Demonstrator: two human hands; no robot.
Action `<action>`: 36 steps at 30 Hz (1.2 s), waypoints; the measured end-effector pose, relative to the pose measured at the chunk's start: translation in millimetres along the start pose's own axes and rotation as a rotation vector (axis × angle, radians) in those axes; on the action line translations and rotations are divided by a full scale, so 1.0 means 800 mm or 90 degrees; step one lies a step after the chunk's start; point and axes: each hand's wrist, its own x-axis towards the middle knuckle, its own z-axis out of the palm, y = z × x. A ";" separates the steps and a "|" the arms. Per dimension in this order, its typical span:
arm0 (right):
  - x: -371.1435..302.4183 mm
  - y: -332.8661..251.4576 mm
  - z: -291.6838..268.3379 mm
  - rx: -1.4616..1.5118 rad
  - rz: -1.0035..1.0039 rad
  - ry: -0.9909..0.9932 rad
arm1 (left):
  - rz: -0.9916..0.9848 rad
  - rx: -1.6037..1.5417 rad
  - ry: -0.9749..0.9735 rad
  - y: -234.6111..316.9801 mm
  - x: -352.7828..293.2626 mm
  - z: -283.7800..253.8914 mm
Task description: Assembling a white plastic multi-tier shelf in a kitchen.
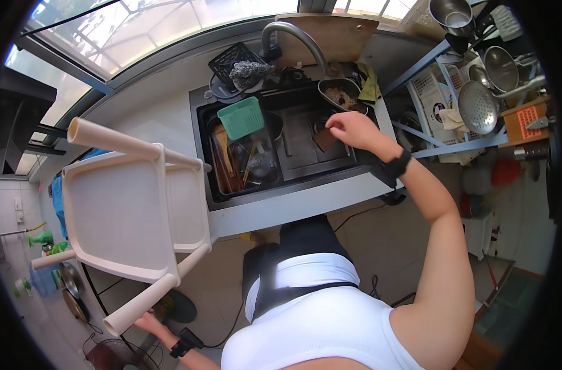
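Observation:
My right hand (357,131) is over the right half of the dark double sink (312,165), its fingers pinched together. A flat brown piece (324,140) hangs at the fingertips; its kind I cannot make out. Just beyond, a strainer (338,92) holding food scraps sits near the curved faucet (293,29). The sink's left basin contains a green basket (241,119), wooden chopsticks (222,151) and other utensils. At lower left, my left hand (148,322) is beside a tubular leg of a beige plastic rack (117,213); that leg hides its fingers.
The rack stands against the counter's left end (256,216). A brown cutting board (324,38) leans behind the faucet, with a yellow-green cloth (368,82) to its right. A blue metal shelf (454,145) at right carries ladles and a perforated skimmer (478,106). Cables cross the floor.

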 end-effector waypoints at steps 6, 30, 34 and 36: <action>0.119 0.071 0.188 -0.083 -0.137 -0.331 | -0.199 0.039 -0.202 0.039 -0.159 0.037; 0.194 0.173 0.370 0.100 0.295 -0.120 | 0.229 0.240 -0.707 0.280 -0.248 0.284; 0.169 0.178 0.283 0.074 0.140 -0.170 | 0.428 0.249 -0.706 0.306 -0.238 0.320; 0.132 0.189 0.231 0.080 0.038 -0.202 | 0.451 0.224 -0.696 0.326 -0.236 0.340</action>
